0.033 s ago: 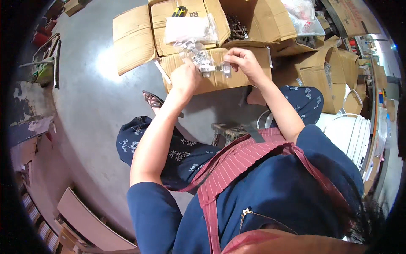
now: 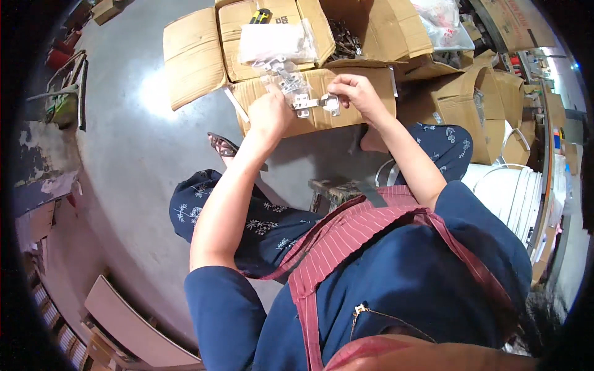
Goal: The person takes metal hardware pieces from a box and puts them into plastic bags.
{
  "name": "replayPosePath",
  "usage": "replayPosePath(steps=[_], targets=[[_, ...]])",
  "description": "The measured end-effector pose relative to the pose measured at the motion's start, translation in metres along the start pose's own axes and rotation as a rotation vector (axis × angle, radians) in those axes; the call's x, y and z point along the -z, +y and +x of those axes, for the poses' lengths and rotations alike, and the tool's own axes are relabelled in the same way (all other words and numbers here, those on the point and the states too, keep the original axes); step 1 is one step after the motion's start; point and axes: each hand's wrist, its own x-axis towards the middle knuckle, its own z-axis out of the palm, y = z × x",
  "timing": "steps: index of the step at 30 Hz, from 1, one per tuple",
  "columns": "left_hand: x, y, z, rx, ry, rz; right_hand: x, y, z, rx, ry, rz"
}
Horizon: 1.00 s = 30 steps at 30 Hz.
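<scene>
Between my hands, over the cardboard box's front flap, is a silvery metal cabinet hinge (image 2: 304,105). My left hand (image 2: 271,116) is closed at its left end, the fingertips partly hidden. My right hand (image 2: 360,93) pinches the hinge's right end with thumb and forefinger, the other fingers curled. Just beyond lies another hinge in a clear plastic bag (image 2: 289,80), close to my left fingertips. Farther back on the box is a clear bag with white contents (image 2: 272,44). Behind it lies a yellow-and-black handled tool (image 2: 260,16).
The cardboard box (image 2: 340,120) serves as a work surface. An open carton (image 2: 396,31) with dark metal pieces stands at the back right. More cartons (image 2: 458,102) and a white bucket (image 2: 504,195) are at my right. A low stool (image 2: 331,193) stands beneath me.
The hinge between my hands has turned slightly, so its flat plates show more plainly. My hands have barely moved.
</scene>
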Motion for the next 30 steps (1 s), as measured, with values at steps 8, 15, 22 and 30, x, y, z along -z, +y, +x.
replayPosePath(steps=[8,15,22,30], targets=[[-0.010,0.000,-0.002,-0.067,0.069,-0.022,-0.010,0.026,0.008,-0.049,0.076,0.132],[-0.001,0.017,-0.010,-0.044,0.021,0.062,-0.026,0.038,0.026,-0.100,0.063,0.185],[0.000,0.016,-0.013,-0.031,0.013,0.034,-0.043,0.031,0.025,-0.151,0.110,0.339],[0.000,0.019,-0.018,-0.088,0.055,-0.073,-0.065,0.035,0.008,-0.193,0.063,0.524]])
